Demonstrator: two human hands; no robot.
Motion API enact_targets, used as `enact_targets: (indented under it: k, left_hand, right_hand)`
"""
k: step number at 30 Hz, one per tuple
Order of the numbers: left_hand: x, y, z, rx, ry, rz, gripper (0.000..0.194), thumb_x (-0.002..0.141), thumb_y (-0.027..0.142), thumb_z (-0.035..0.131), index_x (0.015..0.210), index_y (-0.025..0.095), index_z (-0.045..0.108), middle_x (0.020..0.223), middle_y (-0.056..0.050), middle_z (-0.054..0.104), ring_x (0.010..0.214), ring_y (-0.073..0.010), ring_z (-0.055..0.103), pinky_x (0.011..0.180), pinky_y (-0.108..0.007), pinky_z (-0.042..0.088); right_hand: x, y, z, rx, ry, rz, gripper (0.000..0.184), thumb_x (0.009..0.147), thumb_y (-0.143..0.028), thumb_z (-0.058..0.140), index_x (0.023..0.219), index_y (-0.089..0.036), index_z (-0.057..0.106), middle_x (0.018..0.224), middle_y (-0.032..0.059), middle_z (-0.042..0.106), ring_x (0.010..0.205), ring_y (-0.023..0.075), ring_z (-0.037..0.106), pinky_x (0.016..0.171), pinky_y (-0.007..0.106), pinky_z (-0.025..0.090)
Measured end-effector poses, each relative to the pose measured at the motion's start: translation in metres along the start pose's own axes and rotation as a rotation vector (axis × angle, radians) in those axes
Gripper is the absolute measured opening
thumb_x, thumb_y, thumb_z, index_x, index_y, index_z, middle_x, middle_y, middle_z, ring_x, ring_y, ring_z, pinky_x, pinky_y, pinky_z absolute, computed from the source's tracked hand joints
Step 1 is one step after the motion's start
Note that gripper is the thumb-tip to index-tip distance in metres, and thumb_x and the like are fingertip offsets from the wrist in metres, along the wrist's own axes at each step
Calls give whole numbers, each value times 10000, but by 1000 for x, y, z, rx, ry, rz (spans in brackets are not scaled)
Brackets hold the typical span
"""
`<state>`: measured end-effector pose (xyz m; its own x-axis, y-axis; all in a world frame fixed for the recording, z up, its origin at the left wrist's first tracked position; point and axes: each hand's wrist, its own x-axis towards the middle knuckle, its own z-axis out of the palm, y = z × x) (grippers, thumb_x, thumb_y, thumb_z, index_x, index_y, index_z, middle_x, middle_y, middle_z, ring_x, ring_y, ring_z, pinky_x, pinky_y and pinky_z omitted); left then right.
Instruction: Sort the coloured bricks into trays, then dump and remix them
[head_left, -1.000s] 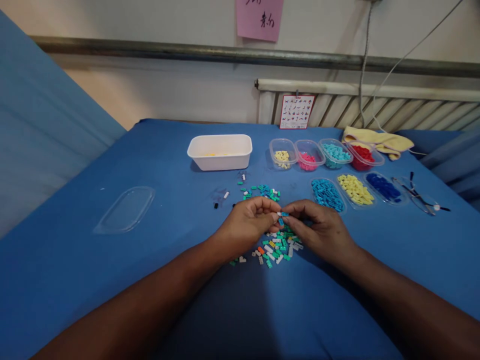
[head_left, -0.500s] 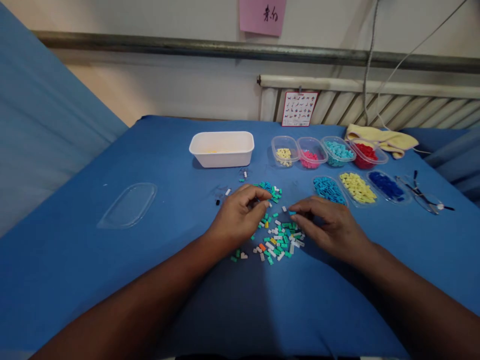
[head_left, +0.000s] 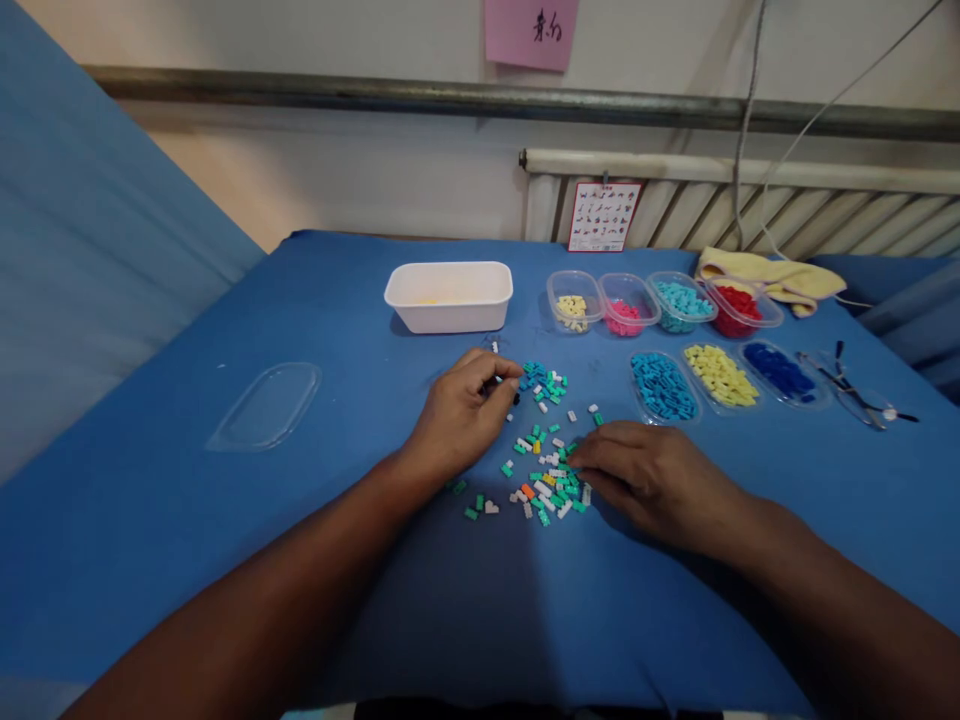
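Observation:
A loose pile of small bricks (head_left: 550,480), green, white, blue and orange, lies on the blue cloth in front of me. My left hand (head_left: 463,410) rests beside a smaller cluster of blue and green bricks (head_left: 544,382), its fingertips pinched together on something too small to name. My right hand (head_left: 654,480) lies low over the right side of the pile, fingers curled with their tips among the bricks; whether they hold one is hidden.
A white tub (head_left: 448,296) stands at the back. Right of it are clear trays of sorted bricks: pale yellow (head_left: 574,300), pink (head_left: 628,305), teal (head_left: 679,302), red (head_left: 739,308), blue (head_left: 664,386), yellow (head_left: 718,374), dark blue (head_left: 780,372). A clear lid (head_left: 266,405) lies left; glasses (head_left: 859,390) far right.
Both hands held a small piece together above the pile, then parted. My left hand moved forward to the far cluster; my right hand dropped onto the pile.

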<state>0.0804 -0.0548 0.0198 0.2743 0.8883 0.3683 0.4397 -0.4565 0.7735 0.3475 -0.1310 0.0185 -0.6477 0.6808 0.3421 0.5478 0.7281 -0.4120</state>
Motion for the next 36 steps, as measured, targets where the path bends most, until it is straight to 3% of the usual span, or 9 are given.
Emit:
enact_targets:
  k: [6, 10, 13, 17, 21, 26, 36]
  left_hand:
    - [1, -11, -2, 70, -10, 87, 143, 1039, 204, 649, 1093, 198, 781, 1059, -42, 750, 984, -179, 717, 917, -327, 567]
    - [6, -21, -5, 244, -47, 276, 184, 1082, 222, 620, 1165, 198, 783, 1136, -69, 792, 1109, -231, 737, 1027, -406, 575]
    - [13, -25, -5, 406, -84, 370, 235, 1107, 232, 592, 1213, 178, 794, 1156, -91, 813, 1101, -266, 745, 1008, -455, 590]
    - [18, -30, 3, 485, -149, 427, 273, 1115, 262, 597, 1266, 171, 805, 1273, -113, 819, 1151, -298, 755, 1028, -503, 611]
    - [17, -38, 10, 484, -255, 507, 277, 1103, 211, 592, 1263, 183, 816, 1350, -117, 811, 1205, -293, 766, 1067, -500, 620]
    - [16, -36, 8, 520, -300, 504, 320, 1042, 92, 574, 1232, 171, 819, 1271, -130, 819, 1146, -292, 767, 981, -459, 646]
    - [13, -27, 1, 509, -352, 357, 303, 967, 32, 532, 1115, 169, 758, 1134, -119, 777, 1076, -288, 713, 997, -467, 591]
  right_hand:
    - [2, 4, -17, 89, 131, 138, 184, 1058, -187, 636, 1185, -236, 758, 1006, 59, 802, 846, 191, 749, 717, 304, 583]
    - [-11, 40, -44, -64, 361, 386, 194, 1014, -289, 692, 1149, -231, 819, 936, 54, 804, 788, 207, 734, 725, 334, 583]
    - [-25, 76, -60, -183, 511, 604, 269, 964, -373, 725, 1140, -214, 853, 890, 60, 819, 733, 225, 736, 701, 355, 585]
    - [-36, 102, -61, -309, 454, 707, 331, 945, -373, 695, 1165, -207, 877, 953, 91, 852, 784, 259, 771, 775, 396, 605]
    - [-37, 105, -54, -386, 326, 717, 327, 956, -328, 663, 1166, -211, 884, 1066, 116, 873, 886, 295, 808, 835, 418, 609]
    - [-38, 103, -56, -425, 222, 727, 320, 967, -327, 673, 1179, -222, 887, 1089, 109, 880, 889, 304, 822, 828, 418, 609]
    - [-44, 104, -60, -407, 392, 691, 358, 1023, -400, 624, 1183, -210, 882, 1015, 111, 882, 865, 306, 824, 807, 414, 615]
